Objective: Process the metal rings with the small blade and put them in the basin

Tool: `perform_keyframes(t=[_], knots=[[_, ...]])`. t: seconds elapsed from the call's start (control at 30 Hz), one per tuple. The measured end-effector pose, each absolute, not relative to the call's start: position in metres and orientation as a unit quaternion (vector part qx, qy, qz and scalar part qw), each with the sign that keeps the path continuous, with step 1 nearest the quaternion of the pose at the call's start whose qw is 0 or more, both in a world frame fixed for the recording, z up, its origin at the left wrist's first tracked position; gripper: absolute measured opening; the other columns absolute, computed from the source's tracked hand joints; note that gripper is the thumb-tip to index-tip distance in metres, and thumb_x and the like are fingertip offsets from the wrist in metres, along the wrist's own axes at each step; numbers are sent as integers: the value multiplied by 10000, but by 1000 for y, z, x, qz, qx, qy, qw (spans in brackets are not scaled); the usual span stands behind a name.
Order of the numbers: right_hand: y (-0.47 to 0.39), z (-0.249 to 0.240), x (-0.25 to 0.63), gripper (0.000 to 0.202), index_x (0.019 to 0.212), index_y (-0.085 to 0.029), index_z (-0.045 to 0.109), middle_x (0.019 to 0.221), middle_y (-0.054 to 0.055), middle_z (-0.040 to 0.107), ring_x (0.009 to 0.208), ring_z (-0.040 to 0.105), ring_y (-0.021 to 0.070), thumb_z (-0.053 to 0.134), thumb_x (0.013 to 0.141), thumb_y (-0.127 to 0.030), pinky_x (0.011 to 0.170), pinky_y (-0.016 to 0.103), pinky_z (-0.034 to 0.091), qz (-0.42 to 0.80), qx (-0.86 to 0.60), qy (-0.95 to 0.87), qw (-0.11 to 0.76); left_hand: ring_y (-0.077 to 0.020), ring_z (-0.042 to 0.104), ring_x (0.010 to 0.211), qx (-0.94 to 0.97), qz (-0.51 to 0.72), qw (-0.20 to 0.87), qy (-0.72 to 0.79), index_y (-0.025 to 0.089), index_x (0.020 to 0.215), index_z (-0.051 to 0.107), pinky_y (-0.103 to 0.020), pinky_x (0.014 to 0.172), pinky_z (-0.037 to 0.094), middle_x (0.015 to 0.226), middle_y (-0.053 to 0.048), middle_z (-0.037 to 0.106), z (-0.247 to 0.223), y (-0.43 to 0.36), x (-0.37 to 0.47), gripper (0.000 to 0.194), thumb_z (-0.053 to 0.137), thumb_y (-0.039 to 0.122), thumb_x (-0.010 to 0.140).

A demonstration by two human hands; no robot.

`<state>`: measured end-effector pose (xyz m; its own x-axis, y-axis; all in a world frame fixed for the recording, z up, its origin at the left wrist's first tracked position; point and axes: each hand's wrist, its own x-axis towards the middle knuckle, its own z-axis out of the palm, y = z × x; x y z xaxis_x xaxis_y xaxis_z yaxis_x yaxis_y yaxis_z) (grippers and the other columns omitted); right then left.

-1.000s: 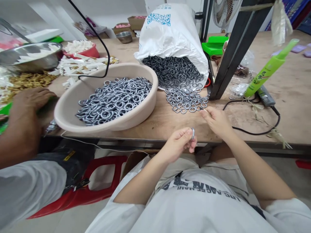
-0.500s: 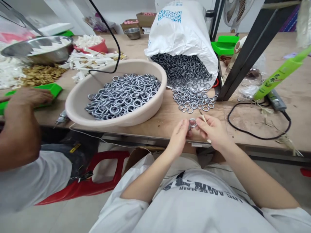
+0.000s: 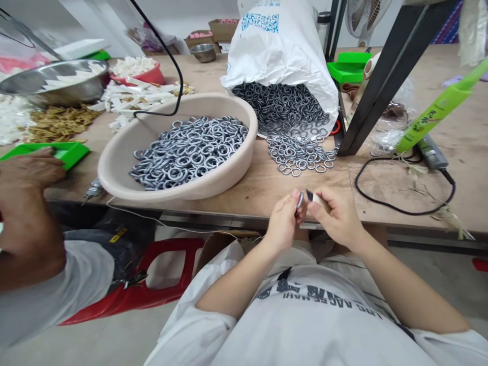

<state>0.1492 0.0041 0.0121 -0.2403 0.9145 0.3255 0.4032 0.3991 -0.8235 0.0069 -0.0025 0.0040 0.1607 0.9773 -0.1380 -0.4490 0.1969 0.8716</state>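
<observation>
My left hand [image 3: 284, 218] is closed, pinching a grey ring [image 3: 300, 200] between thumb and fingers just above the table's front edge. Close beside it, my right hand [image 3: 337, 216] grips a small knife [image 3: 314, 197] with a dark blade and a pale handle. The blade's tip points toward the ring, with a small gap between them. Beyond my hands lies a loose heap of grey rings [image 3: 301, 154], spilling from a white sack [image 3: 280, 56]. To the left stands a beige basin [image 3: 114, 173] holding many similar rings.
A co-worker's hand [image 3: 34, 168] rests at a green tray [image 3: 76, 155] on the left. A black metal post [image 3: 373, 101] rises right of the sack. A black cord [image 3: 400, 209] and a lime-green tube [image 3: 432, 117] lie farther right. A bent black rod [image 3: 168, 51] overhangs the basin.
My left hand has turned the ring from face-on to nearly edge-on. My right hand has swung the knife so its dark blade now points left toward the ring. The co-worker's hand has shifted left.
</observation>
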Motion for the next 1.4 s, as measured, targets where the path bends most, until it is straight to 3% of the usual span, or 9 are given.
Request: perform_keyframes(t=[0.2, 0.53, 0.77, 1.2, 1.4], knots=[[-14, 17, 145, 371, 705, -188, 514, 657, -6, 514, 609, 440, 120, 513, 979, -440, 603, 297, 272, 145, -447, -817, 335, -67, 312, 534, 310, 555, 660, 399, 166, 667, 472, -207, 491, 262, 596, 52, 373, 5, -6, 8, 444, 674, 524, 837], [9, 16, 166, 441, 656, -200, 447, 571, -35, 429, 548, 425, 106, 449, 1006, -468, 566, 274, 252, 194, -513, -752, 366, -84, 347, 521, 385, 506, 682, 360, 179, 603, 437, -240, 545, 349, 573, 38, 381, 11, -13, 6, 525, 574, 604, 879], [-11, 24, 146, 420, 693, -186, 515, 611, -17, 509, 566, 449, 105, 477, 992, -479, 588, 284, 250, 157, -448, -823, 310, -65, 316, 518, 296, 550, 664, 411, 164, 641, 477, -203, 477, 274, 584, 49, 379, 15, -5, 4, 485, 696, 566, 802], [-9, 17, 138, 432, 708, -197, 547, 649, 7, 585, 603, 505, 126, 425, 1009, -483, 585, 277, 269, 209, -463, -811, 291, -65, 342, 510, 289, 531, 688, 401, 176, 665, 451, -199, 482, 304, 585, 62, 392, 11, -3, -1, 472, 730, 542, 771], [39, 9, 163, 495, 700, -205, 558, 606, 9, 568, 573, 485, 148, 372, 1006, -547, 560, 282, 238, 167, -595, -724, 307, -85, 372, 531, 401, 478, 687, 372, 173, 599, 456, -237, 573, 381, 572, 33, 407, 0, -14, -7, 498, 571, 553, 900]])
